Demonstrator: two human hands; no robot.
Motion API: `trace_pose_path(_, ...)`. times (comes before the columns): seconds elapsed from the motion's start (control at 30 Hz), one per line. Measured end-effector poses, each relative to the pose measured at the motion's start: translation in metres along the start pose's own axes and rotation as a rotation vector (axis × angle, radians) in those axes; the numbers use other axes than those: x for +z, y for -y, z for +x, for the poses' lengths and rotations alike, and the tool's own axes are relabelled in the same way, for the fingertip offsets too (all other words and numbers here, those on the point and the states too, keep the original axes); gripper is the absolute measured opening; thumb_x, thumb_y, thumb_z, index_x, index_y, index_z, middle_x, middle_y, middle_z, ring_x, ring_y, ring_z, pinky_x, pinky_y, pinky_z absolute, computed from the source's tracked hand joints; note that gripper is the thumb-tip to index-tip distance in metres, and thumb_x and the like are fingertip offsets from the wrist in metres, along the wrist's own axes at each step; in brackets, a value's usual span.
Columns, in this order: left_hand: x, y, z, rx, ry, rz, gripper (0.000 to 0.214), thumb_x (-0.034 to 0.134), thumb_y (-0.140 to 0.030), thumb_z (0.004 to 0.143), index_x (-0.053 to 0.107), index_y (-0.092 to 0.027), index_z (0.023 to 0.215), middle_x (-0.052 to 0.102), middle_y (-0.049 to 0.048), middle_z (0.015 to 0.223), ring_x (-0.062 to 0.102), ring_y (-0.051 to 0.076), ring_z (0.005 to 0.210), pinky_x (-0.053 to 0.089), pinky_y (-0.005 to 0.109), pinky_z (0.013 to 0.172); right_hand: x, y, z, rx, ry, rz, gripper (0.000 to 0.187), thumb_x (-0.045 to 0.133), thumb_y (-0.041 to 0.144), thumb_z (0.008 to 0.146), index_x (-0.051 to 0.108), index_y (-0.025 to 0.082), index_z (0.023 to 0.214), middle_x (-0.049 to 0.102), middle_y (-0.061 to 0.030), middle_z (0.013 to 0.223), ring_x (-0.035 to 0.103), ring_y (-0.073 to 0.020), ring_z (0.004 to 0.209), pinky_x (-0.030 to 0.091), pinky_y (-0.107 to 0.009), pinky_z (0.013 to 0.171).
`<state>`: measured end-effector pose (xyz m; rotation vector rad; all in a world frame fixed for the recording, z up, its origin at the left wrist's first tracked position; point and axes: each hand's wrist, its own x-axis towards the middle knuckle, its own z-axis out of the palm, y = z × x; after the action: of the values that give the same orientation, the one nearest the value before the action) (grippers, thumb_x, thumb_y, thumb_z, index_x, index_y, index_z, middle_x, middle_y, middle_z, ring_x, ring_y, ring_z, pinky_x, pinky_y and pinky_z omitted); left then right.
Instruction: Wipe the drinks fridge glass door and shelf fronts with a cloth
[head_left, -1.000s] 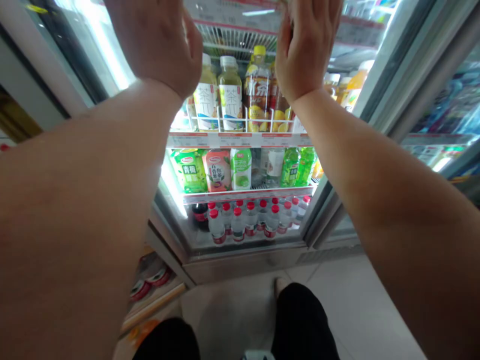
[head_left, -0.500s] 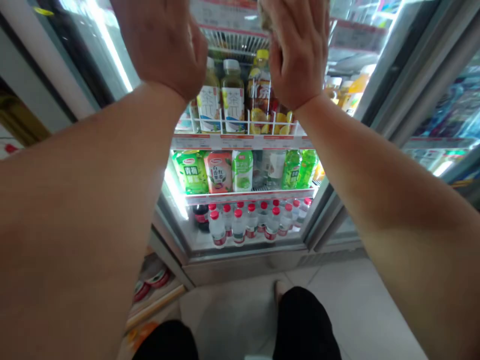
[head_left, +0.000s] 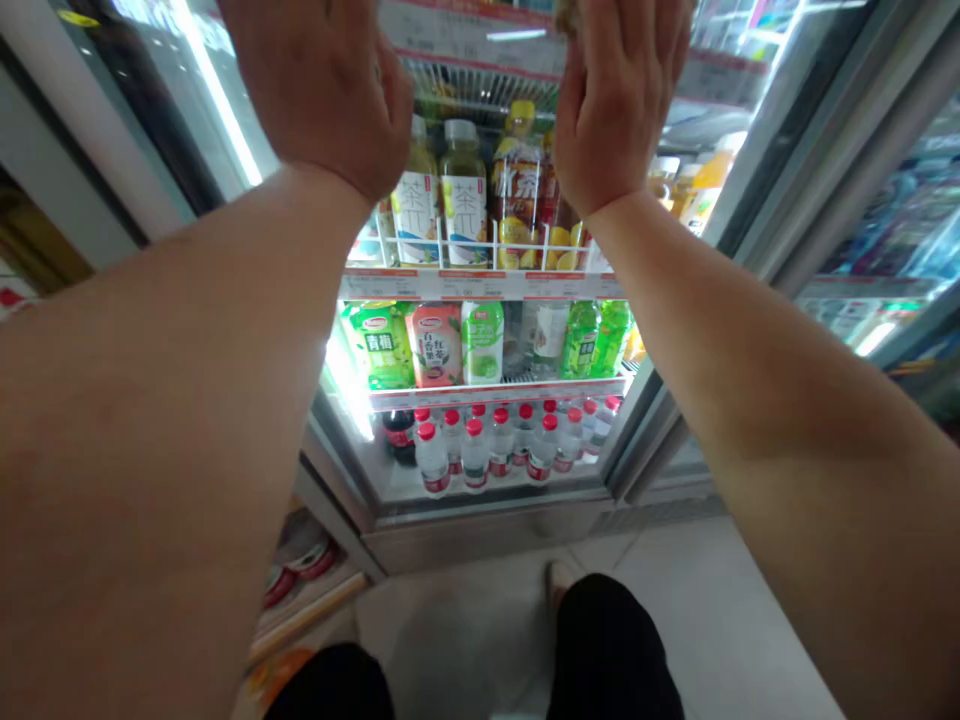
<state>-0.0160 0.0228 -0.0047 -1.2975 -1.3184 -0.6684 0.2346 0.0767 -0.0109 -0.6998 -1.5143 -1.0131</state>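
Note:
Both my arms reach up into an open drinks cooler. My left hand is raised at the top shelf, back towards me, its fingers cut off by the frame's top edge. My right hand is up beside it, fingers together round a small yellowish thing that I cannot make out. Just below both hands stand green tea bottles and an amber lemon tea bottle behind a white wire rail.
A lower shelf holds green and pink juice bottles; the bottom holds several red-capped water bottles. The glass door stands open at left, a metal door frame at right. My dark trouser legs stand on grey floor tiles.
My right hand dipped slightly left with the small thing half a second ago, then rose back to the top shelf. My left hand has barely moved.

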Motion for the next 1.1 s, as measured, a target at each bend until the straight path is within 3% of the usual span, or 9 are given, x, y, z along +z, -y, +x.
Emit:
trace_pose_path(0.1, 0.004, 0.001, 0.006, 0.005, 0.02, -0.043, 0.065, 0.024, -0.031, 0.1, 0.0, -0.029, 0.16, -0.004, -0.0108, 0.163, -0.02, 0.016, 0.151, -0.018, 0.032, 0.121, 0.0, -0.003, 0.002, -0.127, 0.019, 0.007, 0.049, 0.033, 0.025, 0.102, 0.055, 0.013, 0.145, 0.056, -0.0105, 0.147, 0.048, -0.0326, 0.137, 0.026, -0.057, 0.122)
trace_pose_path(0.17, 0.005, 0.002, 0.008, 0.028, -0.022, -0.077, 0.066, 0.028, -0.03, 0.098, 0.007, -0.027, 0.16, 0.0, -0.0101, 0.163, 0.004, 0.026, 0.156, -0.003, 0.045, 0.126, 0.0, -0.004, 0.002, -0.238, 0.001, 0.02, 0.048, 0.036, 0.025, 0.102, 0.056, 0.014, 0.144, 0.06, -0.0103, 0.142, 0.053, -0.0316, 0.13, 0.029, -0.057, 0.12)
trace_pose_path(0.2, 0.005, 0.002, 0.008, 0.041, -0.043, -0.084, 0.066, 0.03, -0.03, 0.097, 0.01, -0.026, 0.16, 0.002, -0.0095, 0.163, 0.008, 0.029, 0.155, 0.003, 0.049, 0.126, 0.001, -0.004, 0.002, -0.244, -0.015, 0.026, 0.047, 0.037, 0.024, 0.102, 0.057, 0.015, 0.142, 0.061, -0.0096, 0.14, 0.054, -0.0308, 0.128, 0.029, -0.056, 0.121)
trace_pose_path(0.37, 0.007, 0.004, 0.006, 0.068, -0.111, -0.078, 0.06, 0.028, -0.027, 0.1, 0.014, -0.026, 0.159, 0.006, -0.0075, 0.164, 0.013, 0.032, 0.155, 0.013, 0.059, 0.125, 0.0, -0.002, 0.0, -0.066, -0.065, 0.045, 0.046, 0.034, 0.023, 0.102, 0.058, 0.014, 0.141, 0.058, -0.0096, 0.142, 0.049, -0.0303, 0.131, 0.024, -0.053, 0.123)
trace_pose_path(0.57, 0.012, 0.007, 0.004, 0.121, -0.191, -0.123, 0.056, 0.027, -0.03, 0.105, 0.014, -0.03, 0.159, 0.01, -0.0061, 0.166, 0.013, 0.028, 0.155, 0.014, 0.057, 0.126, -0.007, 0.005, -0.003, -0.233, -0.019, 0.031, 0.045, 0.031, 0.027, 0.104, 0.059, 0.02, 0.139, 0.061, -0.0042, 0.141, 0.052, -0.0274, 0.125, 0.034, -0.046, 0.117)
trace_pose_path(0.7, 0.014, 0.007, 0.004, 0.116, -0.209, -0.133, 0.061, 0.031, -0.026, 0.101, 0.014, -0.03, 0.16, 0.01, -0.007, 0.167, 0.014, 0.03, 0.155, 0.015, 0.06, 0.125, -0.003, 0.002, -0.002, 0.01, -0.111, 0.01, 0.046, 0.034, 0.025, 0.101, 0.06, 0.017, 0.139, 0.061, -0.0058, 0.142, 0.05, -0.0273, 0.13, 0.031, -0.044, 0.12)
trace_pose_path(0.77, 0.014, 0.006, 0.004, 0.121, -0.217, -0.154, 0.061, 0.033, -0.027, 0.101, 0.016, -0.03, 0.159, 0.011, -0.007, 0.167, 0.014, 0.03, 0.155, 0.013, 0.059, 0.125, -0.001, 0.001, -0.002, 0.019, -0.138, 0.019, 0.045, 0.039, 0.025, 0.099, 0.061, 0.018, 0.137, 0.062, -0.0059, 0.14, 0.051, -0.0273, 0.129, 0.032, -0.045, 0.119)
trace_pose_path(0.9, 0.014, 0.007, 0.005, 0.128, -0.195, -0.171, 0.062, 0.036, -0.025, 0.099, 0.018, -0.027, 0.159, 0.012, -0.0048, 0.166, 0.014, 0.031, 0.155, 0.013, 0.059, 0.125, -0.006, 0.003, -0.003, -0.184, -0.088, 0.038, 0.042, 0.045, 0.027, 0.098, 0.062, 0.021, 0.136, 0.064, -0.0047, 0.135, 0.054, -0.028, 0.124, 0.034, -0.047, 0.116)
trace_pose_path(1.1, 0.021, 0.012, 0.009, 0.192, -0.253, -0.216, 0.065, 0.038, -0.024, 0.095, 0.021, -0.023, 0.159, 0.016, -0.0025, 0.163, 0.017, 0.04, 0.152, 0.015, 0.067, 0.12, -0.01, 0.004, -0.003, -0.002, -0.022, 0.002, 0.049, 0.052, 0.022, 0.091, 0.06, 0.02, 0.139, 0.059, -0.007, 0.141, 0.051, -0.033, 0.13, 0.028, -0.057, 0.118)
